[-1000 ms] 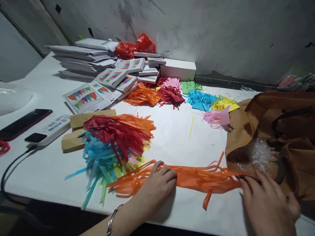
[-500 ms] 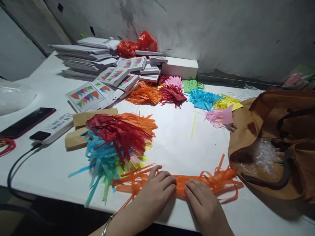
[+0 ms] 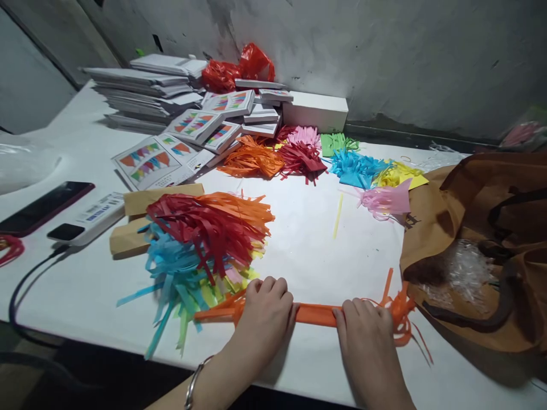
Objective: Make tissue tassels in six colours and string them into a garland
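A fringed orange paper strip (image 3: 314, 314) lies rolled into a narrow band along the near edge of the white table (image 3: 85, 285). My left hand (image 3: 265, 319) is curled over its left part, fingers closed on the roll. My right hand (image 3: 365, 336) presses down on the right part, fingers bent over it. Loose orange fringe sticks out at both ends, left of my left hand and right of my right hand. Just left lies a pile of red, orange, blue and yellow paper tassels (image 3: 200, 239).
A brown paper bag (image 3: 482, 239) with clear plastic inside lies at the right. Small tassel heaps (image 3: 299, 156), printed cards (image 3: 149, 162), stacked white boxes (image 3: 145, 94), a white box (image 3: 314, 111) and a red bag stand behind. A phone (image 3: 43, 208) and cabled charger lie left.
My right hand came in from the far right onto the strip. Both hands have rolled the spread orange strip into a tight narrow band, and the fringe ends have bunched up.
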{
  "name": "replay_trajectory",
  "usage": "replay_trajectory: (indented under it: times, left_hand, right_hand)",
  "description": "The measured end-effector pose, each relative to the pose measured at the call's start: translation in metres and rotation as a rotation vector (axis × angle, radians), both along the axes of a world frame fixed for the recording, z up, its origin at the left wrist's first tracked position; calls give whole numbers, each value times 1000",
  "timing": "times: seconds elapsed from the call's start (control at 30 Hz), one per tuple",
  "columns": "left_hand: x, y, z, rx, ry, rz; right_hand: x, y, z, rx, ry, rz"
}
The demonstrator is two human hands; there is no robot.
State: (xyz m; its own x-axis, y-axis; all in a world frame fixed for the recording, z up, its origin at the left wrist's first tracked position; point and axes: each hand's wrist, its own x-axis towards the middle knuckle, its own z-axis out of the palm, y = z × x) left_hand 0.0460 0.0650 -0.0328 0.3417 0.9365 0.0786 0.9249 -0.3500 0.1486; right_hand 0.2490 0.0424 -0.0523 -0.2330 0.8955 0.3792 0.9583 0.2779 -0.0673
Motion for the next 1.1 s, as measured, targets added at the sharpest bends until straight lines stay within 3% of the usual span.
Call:
replay_trajectory:
  times: [0.1, 0.23, 0.33, 0.5, 0.6, 0.83, 0.97, 1.1]
  left_hand:
    - [0, 4, 0, -35, 39, 4]
    - [-2, 4, 1, -39, 5, 28]
    - [-5, 1, 3, 24, -135, 5]
    - [-7, -8, -6, 161, -328, -243]
    - [-7, -14, -15, 170, -397, -295]
    - [-21, -21, -15, 0, -481, -222]
    - [-20, -24, -10, 36, -436, -179]
    - [-10, -24, -7, 32, -274, -76]
  right_hand:
    - [-3, -4, 4, 103, 25, 0]
    - [-12, -8, 0, 159, 175, 325]
    - [-17, -7, -3, 129, 181, 403]
    - [-21, -8, 2, 46, 289, 365]
    - [-24, -11, 3, 38, 249, 382]
    - [-1, -19, 1, 46, 271, 372]
    - [13, -26, -3, 23, 271, 211]
    - [6, -29, -8, 16, 165, 45]
